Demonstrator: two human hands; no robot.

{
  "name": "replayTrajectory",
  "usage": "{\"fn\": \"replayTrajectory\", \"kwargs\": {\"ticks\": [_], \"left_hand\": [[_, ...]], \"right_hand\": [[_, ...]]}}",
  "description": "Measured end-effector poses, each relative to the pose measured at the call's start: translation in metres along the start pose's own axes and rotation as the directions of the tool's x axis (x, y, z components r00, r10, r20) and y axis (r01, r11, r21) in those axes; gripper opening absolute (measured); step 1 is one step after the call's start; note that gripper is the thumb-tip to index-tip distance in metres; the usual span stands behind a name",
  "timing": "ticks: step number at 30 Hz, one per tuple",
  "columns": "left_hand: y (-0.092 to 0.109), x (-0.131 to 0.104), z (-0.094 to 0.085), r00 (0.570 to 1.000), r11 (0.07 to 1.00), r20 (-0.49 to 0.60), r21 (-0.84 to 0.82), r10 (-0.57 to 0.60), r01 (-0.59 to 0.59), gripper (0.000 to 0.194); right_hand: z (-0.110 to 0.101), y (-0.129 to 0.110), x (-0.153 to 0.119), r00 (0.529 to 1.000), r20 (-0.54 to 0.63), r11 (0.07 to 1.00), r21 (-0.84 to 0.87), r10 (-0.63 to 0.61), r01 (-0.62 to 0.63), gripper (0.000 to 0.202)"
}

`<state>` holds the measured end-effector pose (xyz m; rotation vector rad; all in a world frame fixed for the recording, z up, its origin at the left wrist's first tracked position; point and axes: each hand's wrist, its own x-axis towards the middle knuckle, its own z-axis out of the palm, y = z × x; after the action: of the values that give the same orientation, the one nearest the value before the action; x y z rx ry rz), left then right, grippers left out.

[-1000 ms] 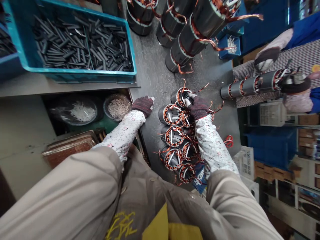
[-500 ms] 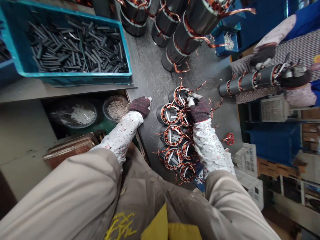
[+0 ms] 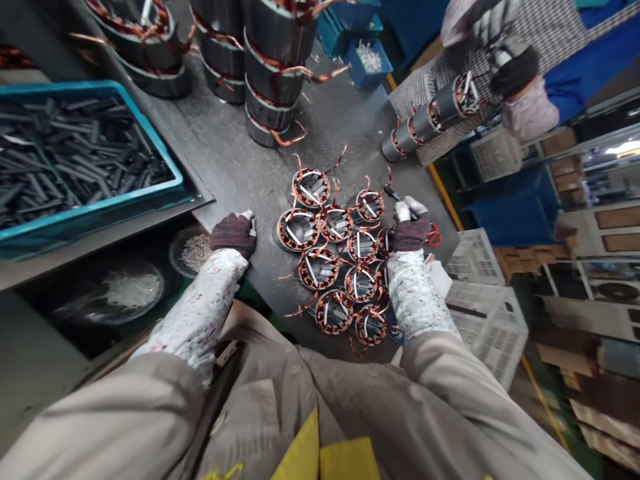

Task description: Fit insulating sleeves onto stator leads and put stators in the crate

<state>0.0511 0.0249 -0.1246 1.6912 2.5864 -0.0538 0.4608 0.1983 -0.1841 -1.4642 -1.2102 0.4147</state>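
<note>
Several motor stators (image 3: 319, 268) with copper windings and white strips inside stand upright in a cluster on the grey metal table (image 3: 270, 293). My right hand (image 3: 410, 225), in a dark glove with pale fingertips, is at the cluster's right side. Its fingers are closed on a thin black pen-like tool (image 3: 391, 193), whose exact kind I cannot make out. One stator (image 3: 369, 207) stands just left of that tool. My left hand (image 3: 234, 233) is curled at the table's left edge, apart from the stators; what it holds, if anything, is hidden.
A blue bin (image 3: 177, 175) of black tubes sits at left, above bowls with pale pieces (image 3: 197, 252). Tall stator stacks (image 3: 273, 87) stand at the back. Red scissors (image 3: 434, 235) lie by my right hand. Across the table, a co-worker's gloved hand (image 3: 515, 67) is near a stator row (image 3: 425, 123).
My right hand has moved from the far stator to the cluster's right side, with the black tool showing. My left hand stays at the table edge. The view has turned to the right.
</note>
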Motion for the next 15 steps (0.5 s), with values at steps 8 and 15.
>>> {"fn": "replayTrajectory", "kwargs": {"ticks": [8,15], "left_hand": [[-0.004,0.003,0.008,0.999,1.0,-0.032,0.013,-0.021,0.021,0.059],[-0.003,0.002,0.007,0.999,0.999,-0.019,0.021,-0.031,0.031,0.061]], "right_hand": [[0.004,0.012,0.003,0.982,0.186,0.964,-0.263,0.027,0.023,0.051],[0.02,0.016,0.011,0.907,0.415,0.882,-0.399,-0.073,0.253,0.056]]}}
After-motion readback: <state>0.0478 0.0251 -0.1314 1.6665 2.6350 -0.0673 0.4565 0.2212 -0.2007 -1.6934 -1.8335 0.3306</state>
